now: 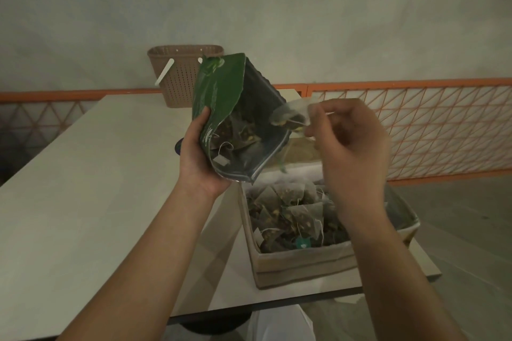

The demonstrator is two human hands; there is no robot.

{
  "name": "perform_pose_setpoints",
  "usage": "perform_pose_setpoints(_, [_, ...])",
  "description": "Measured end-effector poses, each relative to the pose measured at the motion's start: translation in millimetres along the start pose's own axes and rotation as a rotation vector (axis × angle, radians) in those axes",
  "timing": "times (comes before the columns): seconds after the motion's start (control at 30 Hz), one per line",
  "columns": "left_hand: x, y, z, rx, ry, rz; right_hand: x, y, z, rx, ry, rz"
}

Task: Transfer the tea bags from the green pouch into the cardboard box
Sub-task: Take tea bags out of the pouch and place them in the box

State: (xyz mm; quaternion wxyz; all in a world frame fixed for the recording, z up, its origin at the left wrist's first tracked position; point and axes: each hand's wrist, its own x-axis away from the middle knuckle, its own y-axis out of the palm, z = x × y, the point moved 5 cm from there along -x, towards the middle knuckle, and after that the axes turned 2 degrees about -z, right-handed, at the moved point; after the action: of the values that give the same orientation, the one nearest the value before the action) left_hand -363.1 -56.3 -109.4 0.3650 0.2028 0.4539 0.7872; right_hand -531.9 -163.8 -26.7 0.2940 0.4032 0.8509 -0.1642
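Both forearms are bare to the frame's lower edge, with no sleeves, and the left grip (201, 158) and right grip (352, 147) wear nothing.

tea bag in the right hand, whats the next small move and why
Probably lower the right hand toward the cardboard box and let go of the tea bag. It is pinched just outside the mouth of the green pouch, clear of it, and the open box sits below, already holding many bags. The left hand holds the pouch, which has more bags inside.
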Motion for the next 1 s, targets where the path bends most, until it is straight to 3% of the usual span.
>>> perform_pose_setpoints(0.2, [0,3,0,0.003,0.002,-0.010,6,-36,14,-0.067,0.035,0.078])
perform_pose_setpoints(0.33, [1,8,-1,-0.007,0.009,-0.018,14,-29,35,0.204,0.175,-0.175])
perform_pose_setpoints(0.47, [0,8,-3,-0.009,0.009,0.009,19,-9,23,0.282,0.001,-0.166])
perform_pose_setpoints(0.57, [2,12,-8,-0.015,-0.021,0.019,19,20,6,0.310,-0.160,-0.260])
perform_pose_setpoints(0.7, [7,15,-9,-0.022,-0.002,0.056,8,57,-1,0.533,-0.322,-0.351])
perform_pose_setpoints(0.8, [9,16,-9,-0.050,0.025,0.070,1,75,1,0.767,-0.299,-0.402])
perform_pose_setpoints(1.0, [7,10,-4,-0.082,0.035,0.072,0,89,6,0.980,-0.153,-0.545])
